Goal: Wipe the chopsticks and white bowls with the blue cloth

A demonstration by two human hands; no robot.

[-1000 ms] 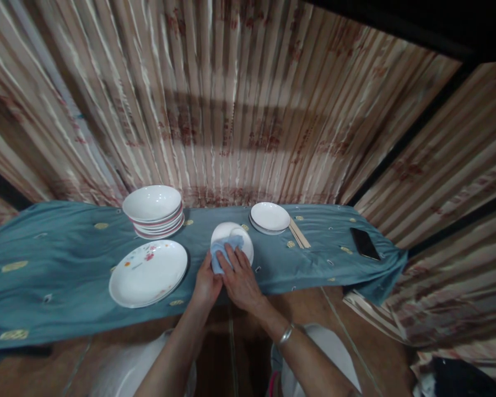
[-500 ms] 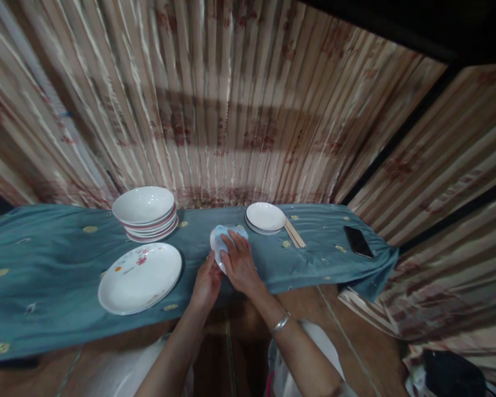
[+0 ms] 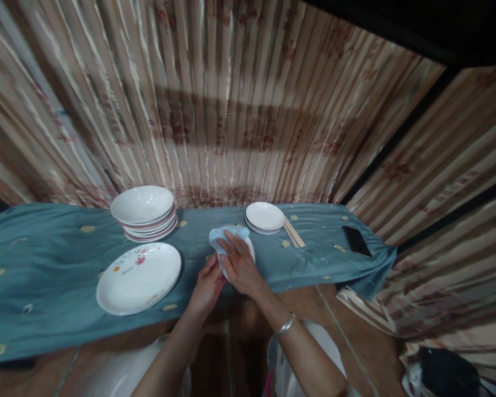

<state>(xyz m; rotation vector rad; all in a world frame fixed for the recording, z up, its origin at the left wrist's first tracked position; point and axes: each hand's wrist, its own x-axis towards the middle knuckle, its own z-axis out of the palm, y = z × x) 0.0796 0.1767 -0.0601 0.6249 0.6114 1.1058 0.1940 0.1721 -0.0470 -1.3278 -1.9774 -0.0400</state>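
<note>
Between my hands is a small white plate (image 3: 252,249), mostly hidden by a light blue cloth (image 3: 217,236) and my fingers. My left hand (image 3: 210,282) grips the plate's near left edge. On top, my right hand (image 3: 240,264) presses the cloth against the plate, its fingers bent over the cloth. A silver bangle circles the right wrist. To the right of my hands, a short stack of small white plates (image 3: 265,215) sits on the table, with wooden chopsticks (image 3: 294,234) lying beside it.
A teal patterned cloth (image 3: 314,259) covers the table. On its left are a stack of white bowls (image 3: 143,205) and large oval floral plates (image 3: 138,281). A black phone (image 3: 356,241) lies at the right. Pleated curtains (image 3: 231,110) hang behind.
My right hand and the cloth have shifted slightly over the plate, and the plate's right rim now shows past my fingers. The dishes on the table are unchanged.
</note>
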